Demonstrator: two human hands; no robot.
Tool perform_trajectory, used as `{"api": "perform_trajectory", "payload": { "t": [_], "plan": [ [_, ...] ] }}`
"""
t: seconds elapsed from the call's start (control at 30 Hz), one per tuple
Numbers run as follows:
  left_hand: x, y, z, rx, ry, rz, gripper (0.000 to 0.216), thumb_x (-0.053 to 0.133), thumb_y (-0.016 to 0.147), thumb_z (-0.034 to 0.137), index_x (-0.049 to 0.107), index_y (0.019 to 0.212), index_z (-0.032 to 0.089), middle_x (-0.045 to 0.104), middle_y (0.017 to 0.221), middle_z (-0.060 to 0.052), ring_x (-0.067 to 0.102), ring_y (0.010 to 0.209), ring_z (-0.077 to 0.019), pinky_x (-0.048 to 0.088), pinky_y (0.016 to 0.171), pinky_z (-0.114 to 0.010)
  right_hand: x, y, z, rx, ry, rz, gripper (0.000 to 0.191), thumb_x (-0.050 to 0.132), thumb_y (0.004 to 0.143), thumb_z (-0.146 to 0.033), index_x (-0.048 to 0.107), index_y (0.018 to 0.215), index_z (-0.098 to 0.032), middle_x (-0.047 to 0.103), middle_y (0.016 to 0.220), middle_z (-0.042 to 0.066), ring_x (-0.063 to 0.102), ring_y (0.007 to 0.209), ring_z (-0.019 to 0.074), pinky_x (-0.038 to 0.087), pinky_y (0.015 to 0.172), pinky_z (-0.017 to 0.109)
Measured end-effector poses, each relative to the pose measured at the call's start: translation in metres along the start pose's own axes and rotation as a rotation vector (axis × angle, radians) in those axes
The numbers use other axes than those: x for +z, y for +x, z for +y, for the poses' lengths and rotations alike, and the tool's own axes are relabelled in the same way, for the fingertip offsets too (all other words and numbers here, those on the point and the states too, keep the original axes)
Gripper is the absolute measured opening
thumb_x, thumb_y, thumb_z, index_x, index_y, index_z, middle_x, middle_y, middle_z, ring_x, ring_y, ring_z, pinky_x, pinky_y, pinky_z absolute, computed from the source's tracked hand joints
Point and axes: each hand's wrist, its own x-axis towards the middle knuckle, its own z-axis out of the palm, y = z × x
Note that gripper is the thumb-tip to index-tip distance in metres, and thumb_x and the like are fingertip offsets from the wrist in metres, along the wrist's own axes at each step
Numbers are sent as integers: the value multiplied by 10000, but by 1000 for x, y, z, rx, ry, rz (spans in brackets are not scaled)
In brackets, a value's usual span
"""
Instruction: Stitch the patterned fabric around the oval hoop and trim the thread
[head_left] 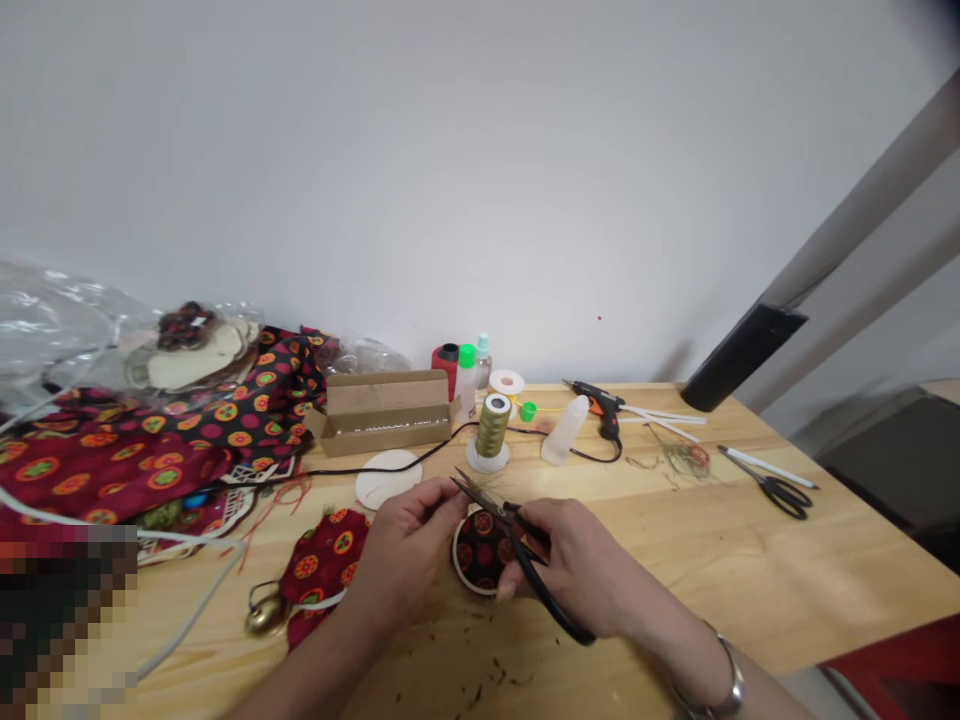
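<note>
My right hand (pixel 581 570) grips black-handled scissors (pixel 551 598), with the fingers in the handle loops. Their slightly parted blades point left, close to my left fingertips. My left hand (pixel 405 545) is closed in a pinch at the upper left of a round, pale-rimmed piece (pixel 476 555) covered in dark patterned fabric; what the fingertips hold is too small to make out. Left of that hand lies a red patterned fabric piece (pixel 319 560), partly hidden by the forearm, beside a brass bell (pixel 265 612). Just beyond the hands, an olive thread spool (pixel 491 428) stands upright.
A white disc (pixel 388 480) and an open cardboard box (pixel 386 420) lie behind my left hand. Patterned fabric (pixel 187 440) is heaped at left. A translucent bottle (pixel 564 432), a glue gun (pixel 596 402) and more scissors (pixel 780 493) lie right. Dark scraps dot the front.
</note>
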Motion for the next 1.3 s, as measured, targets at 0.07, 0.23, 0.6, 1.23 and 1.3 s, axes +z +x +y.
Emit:
{"api": "perform_trajectory", "payload": {
  "t": [0.07, 0.23, 0.6, 1.23, 1.3],
  "plan": [
    [-2, 2, 0, 22, 21, 38, 174, 617, 724, 310, 711, 731, 164, 549, 544, 43, 396, 506, -89, 308, 484, -176, 0, 5, -1, -13, 62, -21, 255, 671, 677, -387, 570, 637, -157, 465, 552, -58, 348, 511, 75, 243, 438, 181],
    [-10, 12, -5, 79, 102, 91, 192, 617, 723, 313, 725, 758, 158, 478, 518, 45, 348, 507, -95, 260, 467, -194, 3, 18, -1, 17, 212, -102, 233, 694, 662, -363, 622, 657, -141, 462, 540, -60, 343, 507, 68, 246, 430, 170],
    [-14, 20, -5, 73, 175, 116, 221, 598, 690, 320, 741, 707, 152, 447, 465, 50, 317, 478, -103, 252, 475, -213, 9, 32, 12, 34, 194, -138, 340, 638, 709, -455, 635, 681, -116, 587, 598, -1, 475, 527, 95, 331, 440, 174],
    [-12, 20, -9, 36, 130, 127, 198, 661, 662, 337, 719, 635, 150, 460, 483, 41, 344, 486, -100, 241, 469, -221, 15, 41, 28, 99, 253, -115, 463, 631, 661, -576, 571, 578, -124, 529, 497, -22, 423, 454, 83, 280, 415, 196],
    [-12, 19, -11, 18, 94, 116, 221, 669, 671, 354, 716, 650, 138, 438, 478, 46, 329, 478, -89, 226, 459, -216, 9, 42, 25, 97, 216, -112, 491, 608, 670, -597, 514, 541, -133, 443, 459, -46, 352, 442, 66, 230, 403, 194]
  ]
}}
